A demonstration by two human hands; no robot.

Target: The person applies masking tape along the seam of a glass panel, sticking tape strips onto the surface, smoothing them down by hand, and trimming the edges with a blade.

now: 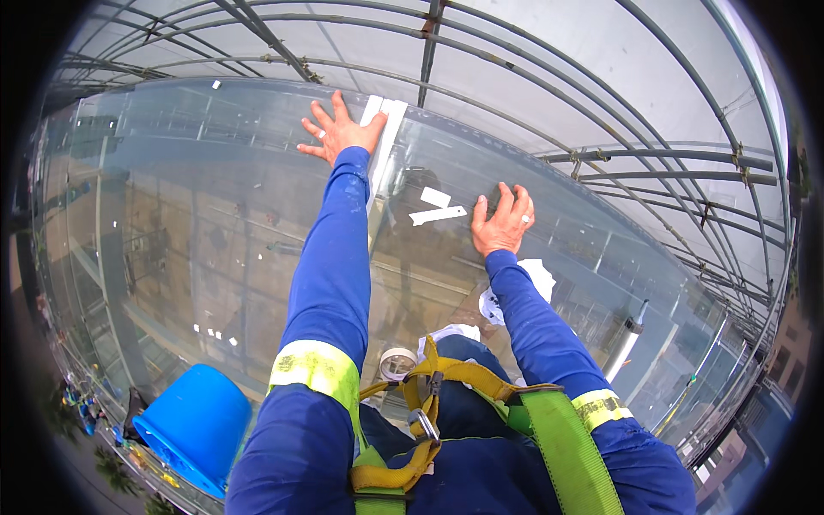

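Note:
My left hand (342,133) lies with fingers spread on the glass panel (223,215), its thumb side at the white strips of tape (390,142) that run along a joint. To the right, my right hand (503,221) is pressed on the glass with its fingers apart, nothing in it. Between the hands rest a small white rectangular piece (436,197) and a thin white flat strip with a notched end and a hole (438,215). Crumpled white paper or cloth (536,276) sits by my right forearm. A roll of tape (396,364) is near my knees.
A blue bucket (193,425) stands at lower left. At right lies a silver and black tube, perhaps a sealant gun (624,345). Small white scraps (215,334) dot the glass. Metal scaffold pipes (515,73) with pale sheeting arch along the far edge. I wear a harness (571,442).

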